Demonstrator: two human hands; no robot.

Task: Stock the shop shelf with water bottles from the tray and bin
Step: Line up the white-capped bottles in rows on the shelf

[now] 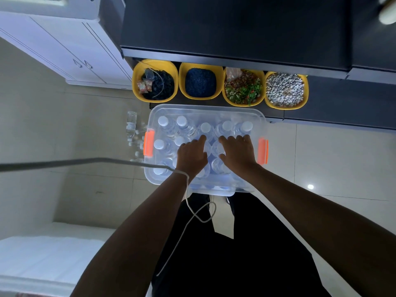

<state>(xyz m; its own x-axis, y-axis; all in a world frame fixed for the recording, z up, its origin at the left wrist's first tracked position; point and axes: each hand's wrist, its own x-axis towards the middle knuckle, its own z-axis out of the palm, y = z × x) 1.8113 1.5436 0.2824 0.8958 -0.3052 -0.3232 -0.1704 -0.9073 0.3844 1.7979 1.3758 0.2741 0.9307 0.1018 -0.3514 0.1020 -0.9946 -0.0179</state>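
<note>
A clear plastic bin (260, 123) with orange latches stands on the floor, holding several upright water bottles (162, 121) with white caps. My left hand (191, 156) lies palm down over the bottles in the middle of the bin, its fingers pointing forward. Beside it, my right hand (236, 151) rests on the bottle tops with its fingers spread and its thumb beside a bottle. Neither hand plainly grips a bottle. The dark shop shelf (235, 28) runs across the top of the view.
Several yellow tubs (155, 65) of dried goods sit under the shelf, just beyond the bin. Loose small bottles (131, 125) lie on the tiled floor left of the bin. A white cabinet (64, 39) stands far left. A cord (188, 209) hangs from my left wrist.
</note>
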